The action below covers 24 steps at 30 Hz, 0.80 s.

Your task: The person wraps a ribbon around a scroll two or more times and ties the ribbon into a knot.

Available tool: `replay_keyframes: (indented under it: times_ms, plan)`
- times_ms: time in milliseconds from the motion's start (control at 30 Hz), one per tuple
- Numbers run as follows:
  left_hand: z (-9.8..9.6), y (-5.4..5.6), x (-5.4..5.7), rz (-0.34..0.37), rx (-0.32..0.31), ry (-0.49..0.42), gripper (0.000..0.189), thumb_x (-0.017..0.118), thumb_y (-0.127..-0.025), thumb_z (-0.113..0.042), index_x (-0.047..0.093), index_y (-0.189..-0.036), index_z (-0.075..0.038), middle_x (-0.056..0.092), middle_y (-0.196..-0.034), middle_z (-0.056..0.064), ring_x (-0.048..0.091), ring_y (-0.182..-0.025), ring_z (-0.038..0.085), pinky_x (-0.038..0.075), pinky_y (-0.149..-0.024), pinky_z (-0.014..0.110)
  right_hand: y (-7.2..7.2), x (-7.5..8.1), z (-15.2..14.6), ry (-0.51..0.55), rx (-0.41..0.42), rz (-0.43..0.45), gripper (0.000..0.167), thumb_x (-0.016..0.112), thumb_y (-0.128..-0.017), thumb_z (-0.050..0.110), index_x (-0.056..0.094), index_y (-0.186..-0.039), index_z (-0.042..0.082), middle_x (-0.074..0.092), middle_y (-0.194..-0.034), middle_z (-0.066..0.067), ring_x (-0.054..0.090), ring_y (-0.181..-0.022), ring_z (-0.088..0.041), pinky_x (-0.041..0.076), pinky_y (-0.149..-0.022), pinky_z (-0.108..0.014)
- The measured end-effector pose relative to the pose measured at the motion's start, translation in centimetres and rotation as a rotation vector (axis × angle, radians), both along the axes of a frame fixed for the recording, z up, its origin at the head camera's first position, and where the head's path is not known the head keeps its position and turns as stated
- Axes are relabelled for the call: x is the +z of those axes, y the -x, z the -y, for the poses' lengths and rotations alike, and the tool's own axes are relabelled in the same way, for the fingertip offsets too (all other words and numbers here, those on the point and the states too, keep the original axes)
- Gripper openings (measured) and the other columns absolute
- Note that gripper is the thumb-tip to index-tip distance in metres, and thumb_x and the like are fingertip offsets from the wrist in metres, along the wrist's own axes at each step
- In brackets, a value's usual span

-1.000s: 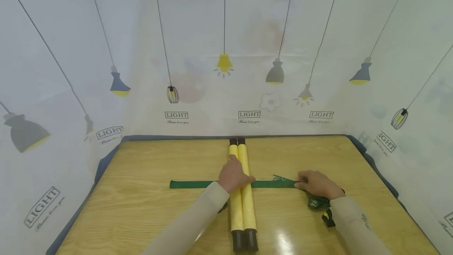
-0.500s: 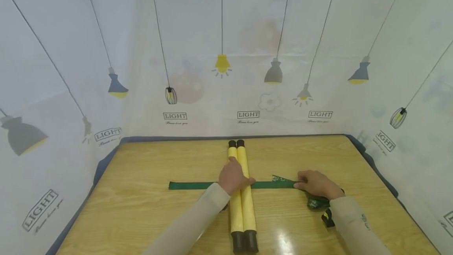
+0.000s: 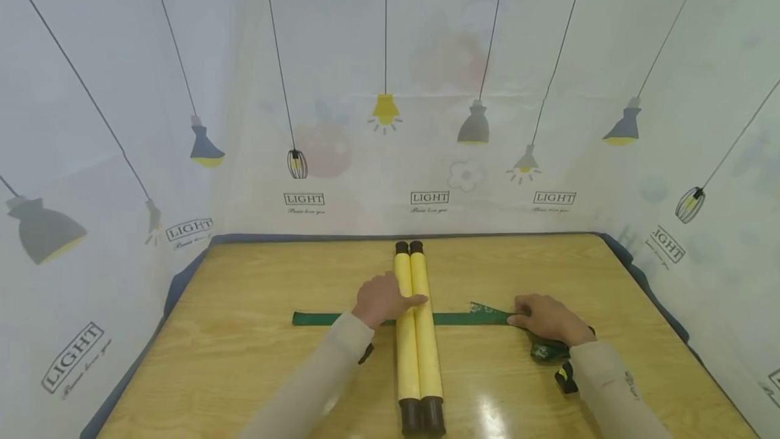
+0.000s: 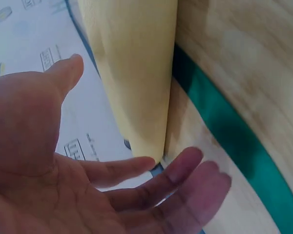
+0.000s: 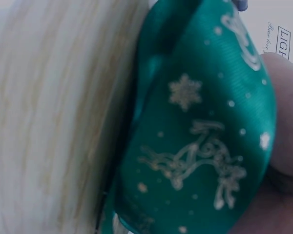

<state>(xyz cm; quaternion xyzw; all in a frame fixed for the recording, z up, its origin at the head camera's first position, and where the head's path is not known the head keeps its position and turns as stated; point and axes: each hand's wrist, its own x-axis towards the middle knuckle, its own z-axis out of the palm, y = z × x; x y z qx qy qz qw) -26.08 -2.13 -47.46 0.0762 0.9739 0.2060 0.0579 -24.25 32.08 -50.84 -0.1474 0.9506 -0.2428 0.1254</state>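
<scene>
Two yellow tubes [image 3: 429, 358] with dark end caps lie side by side down the middle of the table. A green ribbon [image 3: 466, 318] runs crosswise beneath them, its free end flat on the left. My left hand [image 3: 379, 300] is at the tubes' left side, thumb reaching over them. In the left wrist view its fingers [image 4: 132, 195] are spread loosely near a tube [image 4: 136, 58], holding nothing. My right hand [image 3: 548, 318] pinches the ribbon to the right of the tubes. White reindeer and snowflake prints show on the slack ribbon [image 5: 205, 102] in the right wrist view.
The wooden table [image 3: 256, 371] meets a pale wall sheet [image 3: 365, 175] printed with hanging lamps at its back and sides. Beneath my right wrist lie bunched ribbon [image 3: 545, 351] and a small black-and-yellow item [image 3: 565, 378].
My left hand has shifted left from on top of the tubes to their left side. The right hand stays where it was, pinching the ribbon; tubes and ribbon lie as before.
</scene>
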Motion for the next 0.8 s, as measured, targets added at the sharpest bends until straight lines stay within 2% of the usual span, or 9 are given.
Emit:
replay_keyframes:
  times_ms: [33, 100, 167, 233, 300, 433, 533, 667, 800]
  plan:
    - [0.4, 0.2, 0.1, 0.011, -0.012, 0.012, 0.066, 0.070, -0.088, -0.065, 0.066, -0.099, 0.000, 0.063, -0.077, 0.010, 0.061, -0.070, 0.025, 0.051, -0.065, 0.038, 0.0, 0.0, 0.0, -0.001, 0.003, -0.005, 0.023, 0.067, -0.100, 0.027, 0.054, -0.085, 0.014, 0.049, -0.072, 0.001, 0.046, -0.065, -0.015, 0.039, -0.064, -0.032]
    - [1.2, 0.5, 0.3, 0.036, -0.027, 0.026, 0.067, 0.068, -0.090, -0.063, 0.068, -0.109, 0.002, 0.070, -0.101, 0.019, 0.065, -0.099, 0.037, 0.055, -0.086, 0.048, -0.1, -0.1, 0.0, -0.001, -0.003, -0.006, 0.024, 0.067, -0.100, 0.027, 0.054, -0.085, 0.015, 0.049, -0.072, 0.001, 0.046, -0.066, -0.015, 0.039, -0.064, -0.032]
    - [2.1, 0.6, 0.7, 0.073, -0.034, 0.031, 0.075, 0.068, -0.091, -0.059, 0.061, -0.131, 0.004, 0.063, -0.128, 0.027, 0.052, -0.128, 0.048, 0.048, -0.102, 0.058, -0.1, -0.2, 0.0, -0.007, -0.002, -0.015, 0.024, 0.067, -0.100, 0.027, 0.054, -0.084, 0.014, 0.050, -0.072, 0.001, 0.046, -0.066, -0.015, 0.039, -0.064, -0.032]
    - [3.0, 0.8, 0.9, 0.101, -0.048, 0.029, 0.077, 0.068, -0.092, -0.056, 0.055, -0.141, 0.002, 0.052, -0.144, 0.030, 0.038, -0.142, 0.051, 0.045, -0.107, 0.061, -0.1, -0.2, 0.0, -0.009, -0.010, -0.021, 0.024, 0.067, -0.100, 0.028, 0.055, -0.084, 0.014, 0.050, -0.072, 0.001, 0.046, -0.066, -0.015, 0.039, -0.064, -0.032]
    - [4.0, 1.0, 0.8, 0.099, -0.073, 0.034, 0.081, 0.070, -0.090, -0.054, 0.049, -0.148, -0.001, 0.045, -0.150, 0.030, 0.033, -0.145, 0.050, 0.046, -0.107, 0.061, -0.2, -0.2, 0.0, -0.012, -0.018, -0.022, 0.024, 0.067, -0.100, 0.028, 0.055, -0.085, 0.015, 0.050, -0.072, 0.001, 0.047, -0.066, -0.015, 0.039, -0.064, -0.032]
    - [6.4, 1.3, 0.2, 0.081, -0.169, 0.050, 0.090, 0.076, -0.088, -0.050, 0.038, -0.157, -0.007, 0.039, -0.157, 0.025, 0.029, -0.149, 0.045, 0.042, -0.112, 0.062, -0.3, -0.5, 0.0, -0.017, -0.029, -0.017, 0.024, 0.067, -0.100, 0.029, 0.055, -0.086, 0.015, 0.048, -0.071, 0.002, 0.047, -0.066, -0.015, 0.038, -0.064, -0.032]
    - [8.4, 1.2, -0.3, 0.087, -0.242, 0.024, 0.099, 0.083, -0.084, -0.045, 0.031, -0.161, -0.011, 0.033, -0.162, 0.022, 0.022, -0.153, 0.044, 0.038, -0.115, 0.063, -0.4, -0.6, 0.0, -0.021, -0.035, -0.020, 0.024, 0.067, -0.100, 0.029, 0.054, -0.086, 0.014, 0.047, -0.071, 0.002, 0.046, -0.066, -0.015, 0.038, -0.064, -0.032]
    - [10.8, 0.9, -1.1, 0.094, -0.324, -0.013, 0.104, 0.089, -0.080, -0.040, 0.031, -0.160, -0.009, 0.032, -0.161, 0.023, 0.023, -0.152, 0.045, 0.038, -0.116, 0.062, -0.4, -0.5, 0.0, -0.015, -0.043, -0.016, 0.024, 0.068, -0.099, 0.027, 0.054, -0.085, 0.014, 0.046, -0.070, 0.002, 0.045, -0.065, -0.016, 0.037, -0.063, -0.031]
    - [13.1, 0.5, -1.7, 0.084, -0.365, -0.037, 0.101, 0.092, -0.078, -0.031, 0.036, -0.158, -0.008, 0.036, -0.158, 0.022, 0.027, -0.150, 0.044, 0.041, -0.114, 0.060, -0.2, -0.3, 0.2, -0.009, -0.039, -0.022, 0.025, 0.067, -0.100, 0.027, 0.053, -0.084, 0.014, 0.045, -0.069, 0.002, 0.044, -0.064, -0.015, 0.037, -0.063, -0.031]
